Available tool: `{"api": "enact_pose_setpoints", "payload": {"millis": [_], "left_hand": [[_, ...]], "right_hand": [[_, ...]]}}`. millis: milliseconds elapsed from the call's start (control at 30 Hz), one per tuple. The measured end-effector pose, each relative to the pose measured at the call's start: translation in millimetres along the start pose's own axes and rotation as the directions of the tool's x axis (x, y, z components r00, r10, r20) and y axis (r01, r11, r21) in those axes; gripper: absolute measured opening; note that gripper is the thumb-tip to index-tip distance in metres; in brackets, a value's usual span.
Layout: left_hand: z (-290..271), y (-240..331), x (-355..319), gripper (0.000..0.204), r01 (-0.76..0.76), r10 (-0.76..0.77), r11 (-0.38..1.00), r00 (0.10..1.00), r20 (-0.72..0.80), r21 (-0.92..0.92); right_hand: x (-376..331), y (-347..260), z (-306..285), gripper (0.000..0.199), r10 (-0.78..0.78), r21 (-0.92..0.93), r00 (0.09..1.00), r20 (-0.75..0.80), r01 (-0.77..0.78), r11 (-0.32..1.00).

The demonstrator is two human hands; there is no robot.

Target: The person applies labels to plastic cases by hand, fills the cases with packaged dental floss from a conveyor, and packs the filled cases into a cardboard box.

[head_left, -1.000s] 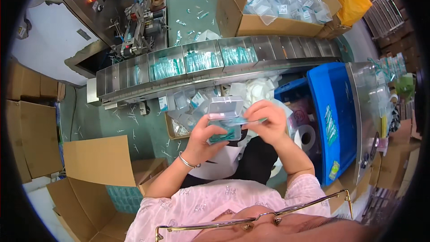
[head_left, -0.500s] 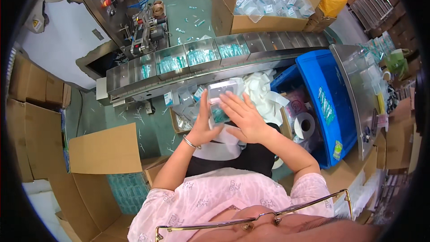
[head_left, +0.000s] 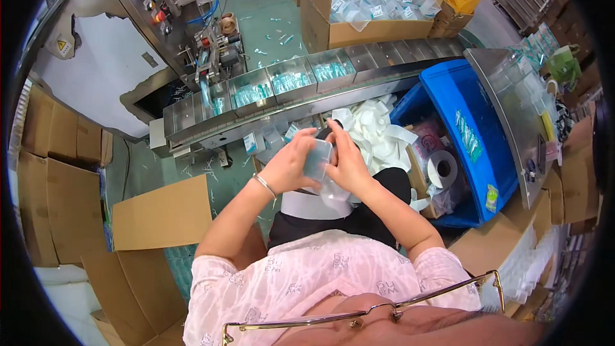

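A clear plastic box is held upright and slightly tilted between my two hands, above my lap. My left hand is closed on its left side, with a metal bangle at the wrist. My right hand grips it from the right, fingers bent over the top edge. What the box contains is hard to see behind the fingers. Below it, another clear plastic piece lies by a white band across my lap. Clear boxes with blue-and-white labels sit just beyond my left hand.
A metal conveyor with compartments of small teal-and-white pieces runs across ahead. Crumpled white strips lie right of my hands, beside a blue bin. Open cartons stand left and beyond the conveyor, the latter full of clear boxes.
The box has turned and come lower and nearer me. My hands have gone from flat, spread fingers to closed around it. The teal contents seen earlier are now covered, and the view has shifted slightly.
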State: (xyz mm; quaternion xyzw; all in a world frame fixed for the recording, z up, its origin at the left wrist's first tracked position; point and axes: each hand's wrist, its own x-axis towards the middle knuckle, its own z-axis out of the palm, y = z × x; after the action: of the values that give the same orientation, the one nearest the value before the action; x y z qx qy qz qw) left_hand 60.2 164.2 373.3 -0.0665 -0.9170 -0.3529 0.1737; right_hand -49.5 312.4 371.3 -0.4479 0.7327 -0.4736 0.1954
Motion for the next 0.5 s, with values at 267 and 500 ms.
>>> {"api": "enact_pose_setpoints", "payload": {"millis": [267,500], "left_hand": [[-3.0,0.5,-1.6,0.078,0.378,-0.403,0.914,0.89,0.212,0.148],[6.8,-25.5,-17.1,0.05,0.606,-0.614,0.784,0.789,0.027,0.133]], "right_hand": [[-6.8,39.4,20.0,0.097,-0.261,-0.197,0.958,0.119,0.28,0.939],[3.4,26.7,51.0,0.093,-0.334,-0.406,0.942,0.014,0.311,0.86]]}}
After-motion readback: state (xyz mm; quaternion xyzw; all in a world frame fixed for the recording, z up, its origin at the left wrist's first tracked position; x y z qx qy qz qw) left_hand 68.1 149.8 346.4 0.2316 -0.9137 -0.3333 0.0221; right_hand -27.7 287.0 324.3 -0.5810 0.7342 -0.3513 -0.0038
